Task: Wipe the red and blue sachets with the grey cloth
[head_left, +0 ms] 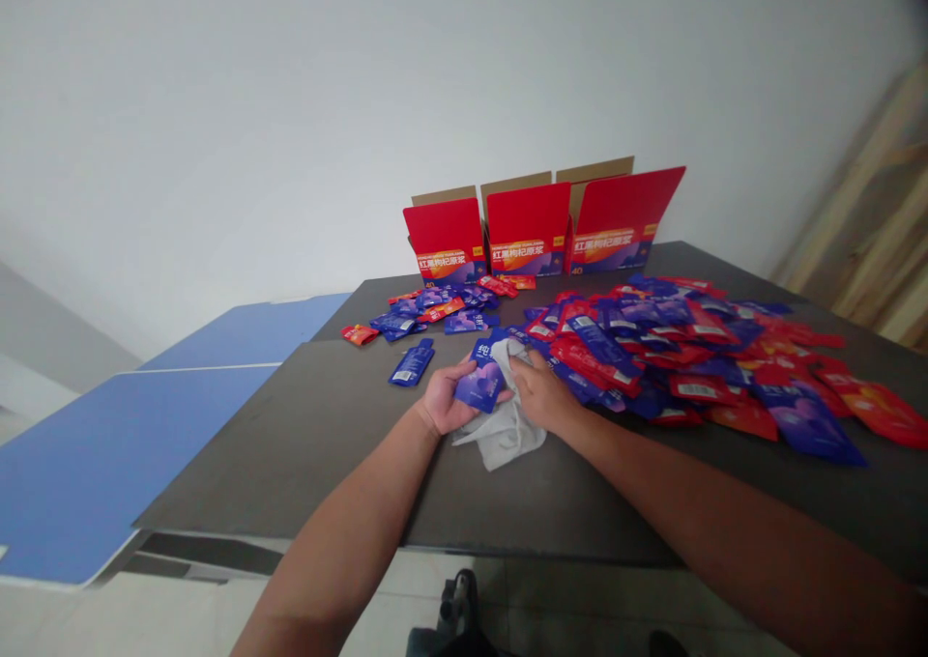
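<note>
My left hand (448,398) grips a blue-purple sachet (479,379) near the middle of the dark table, holding it upright against a grey cloth (502,435). My right hand (543,394) lies over the cloth and presses it against the sachet's upper right side. A large heap of loose blue and red sachets (674,357) spreads to the right of my hands. One blue sachet (412,363) lies apart, left of my left hand. A smaller scatter of sachets (431,311) sits further back.
Several red cartons with printed labels (526,230) stand open along the far table edge against a white wall. The dark table's near edge (275,538) runs below my arms. Blue tabletops (123,444) lie to the left, and wooden boards (862,213) lean at the right.
</note>
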Demonstrator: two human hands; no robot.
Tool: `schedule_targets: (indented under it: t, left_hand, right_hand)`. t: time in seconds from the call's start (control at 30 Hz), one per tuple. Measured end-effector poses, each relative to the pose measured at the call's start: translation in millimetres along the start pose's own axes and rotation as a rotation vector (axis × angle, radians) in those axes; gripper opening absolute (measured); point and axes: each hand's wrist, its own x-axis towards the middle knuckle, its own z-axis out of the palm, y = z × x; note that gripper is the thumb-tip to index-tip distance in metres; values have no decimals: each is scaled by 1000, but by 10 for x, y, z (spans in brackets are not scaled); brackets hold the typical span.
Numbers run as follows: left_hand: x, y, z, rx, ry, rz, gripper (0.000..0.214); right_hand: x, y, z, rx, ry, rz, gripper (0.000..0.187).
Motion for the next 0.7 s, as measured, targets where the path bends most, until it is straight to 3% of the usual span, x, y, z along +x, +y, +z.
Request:
schedule_targets:
  t: [0.27,0.4,0.57,0.7]
  left_hand:
    - [-65,41,30,35,-91,-142,42]
    - [-72,78,61,-80,-119,-31,49]
    - [45,101,0,-173,81,169,21]
    - [149,88,-38,-168,273,234,11]
  right_hand:
    - [81,91,70,190,133,135,40]
    - [90,66,62,258,152,122,43]
    - [29,-13,31,249,158,-32,45]
    - [-20,-68,-34,192,129,-140,41]
